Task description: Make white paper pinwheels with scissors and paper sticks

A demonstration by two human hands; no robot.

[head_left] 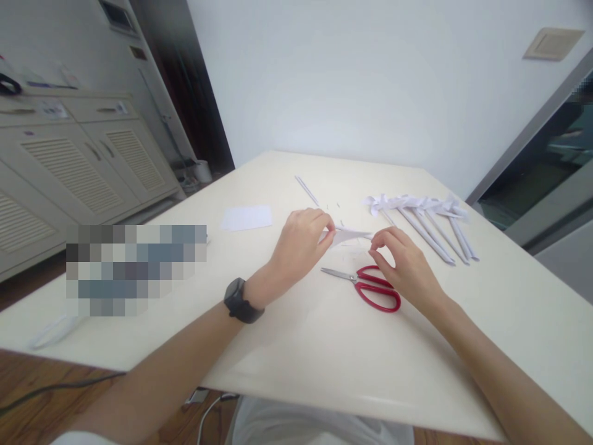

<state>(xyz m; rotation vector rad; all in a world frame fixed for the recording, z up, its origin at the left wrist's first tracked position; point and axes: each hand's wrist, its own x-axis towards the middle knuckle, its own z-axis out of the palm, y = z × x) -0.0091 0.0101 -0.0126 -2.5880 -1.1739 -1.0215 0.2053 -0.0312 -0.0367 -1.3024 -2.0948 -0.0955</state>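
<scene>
A cream-white table (pixel 324 364) carries everything here. Red-handled scissors (pixel 370 286) lie near its middle, a blank paper sheet (pixel 246 217) rests further left, a row of rolled paper sticks (pixel 430 225) fans out to the right, and one thin paper strip (pixel 306 190) sits beyond.

Bright even indoor light, soft shadows, wide-angle bending at edges

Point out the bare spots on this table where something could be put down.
Bare: the near table edge below the scissors, and the far strip behind the paper sheet. Crowded: the middle, where left hand and right hand pinch folded paper, and the paper pinwheels to the right.
</scene>
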